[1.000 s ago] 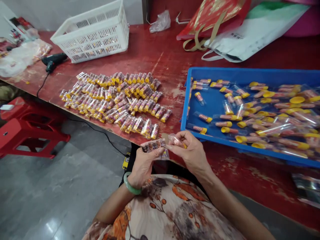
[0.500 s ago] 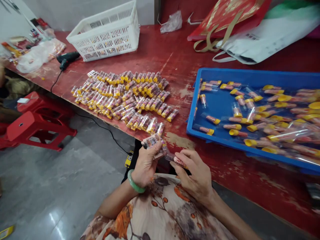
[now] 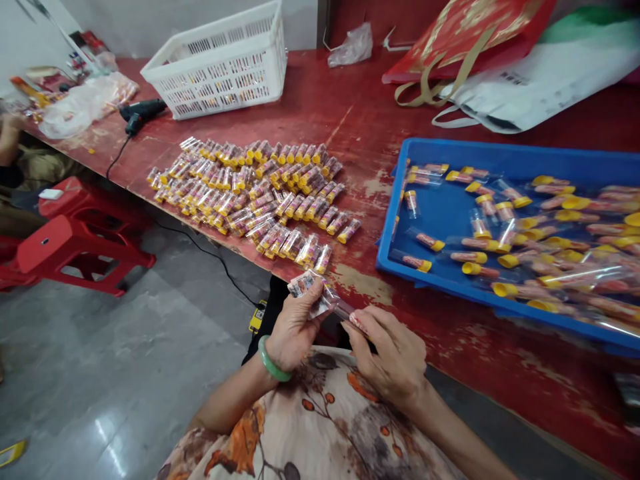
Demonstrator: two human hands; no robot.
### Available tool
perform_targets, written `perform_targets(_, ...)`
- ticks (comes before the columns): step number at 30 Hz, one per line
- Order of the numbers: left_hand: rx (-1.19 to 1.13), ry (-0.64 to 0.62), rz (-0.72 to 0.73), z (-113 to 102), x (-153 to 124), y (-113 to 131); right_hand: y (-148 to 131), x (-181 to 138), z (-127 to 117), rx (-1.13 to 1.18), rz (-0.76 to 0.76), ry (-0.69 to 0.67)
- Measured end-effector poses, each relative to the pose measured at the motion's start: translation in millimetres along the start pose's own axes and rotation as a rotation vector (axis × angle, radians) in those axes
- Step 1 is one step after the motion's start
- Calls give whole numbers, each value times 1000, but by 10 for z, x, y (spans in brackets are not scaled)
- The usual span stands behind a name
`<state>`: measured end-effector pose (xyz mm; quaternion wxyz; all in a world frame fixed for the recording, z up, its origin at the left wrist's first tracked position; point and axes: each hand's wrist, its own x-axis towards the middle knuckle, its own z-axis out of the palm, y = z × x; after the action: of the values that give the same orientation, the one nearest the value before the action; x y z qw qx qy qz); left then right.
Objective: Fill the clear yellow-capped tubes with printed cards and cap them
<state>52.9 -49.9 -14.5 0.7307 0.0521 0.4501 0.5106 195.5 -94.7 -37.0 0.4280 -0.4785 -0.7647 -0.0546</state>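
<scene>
In front of my body, my left hand (image 3: pixel 295 330) is closed on a printed clear plastic sleeve (image 3: pixel 320 297), with the thumb pressed on its face. My right hand (image 3: pixel 393 353) pinches a clear tube (image 3: pixel 357 320) with pinkish contents, one end pointing at the sleeve. Whether the tube's tip is inside the sleeve or only touches it, I cannot tell. Just beyond my left hand lie many wrapped tubes with yellow caps (image 3: pixel 235 187) in loose rows. To the right, a blue tray (image 3: pixel 435 150) holds several more yellow-capped tubes (image 3: pixel 473 257) without printed wrap.
A white plastic basket (image 3: pixel 225 73) stands at the back of the red table (image 3: pixel 360 113). Left of it are a heat gun (image 3: pixel 143 113) with its cord and a clear bag (image 3: pixel 85 107). Shopping bags (image 3: pixel 540 87) lie behind the tray. Red stools (image 3: pixel 80 250) stand on the left; another person sits at far left.
The tube in my right hand has stayed close to the sleeve, and both hands keep their grips. The view has shifted slightly, so the table's things appear a little farther right.
</scene>
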Motion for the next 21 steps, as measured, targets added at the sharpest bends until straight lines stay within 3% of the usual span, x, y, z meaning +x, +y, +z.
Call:
perform_targets(5, 38, -65, 143, 27, 2, -48, -10, 27, -27, -93, -40, -11)
perform_targets(9, 51, -26, 235, 34, 5, -62, -37, 40, -47, -147, -62, -18)
perform_targets(15, 30, 8, 106, -45, 73, -58, -41, 0, -61, 6, -5, 88)
perform_targets(21, 9, -72, 76, -52, 50, -83, -20, -14, -16, 70, 5, 96)
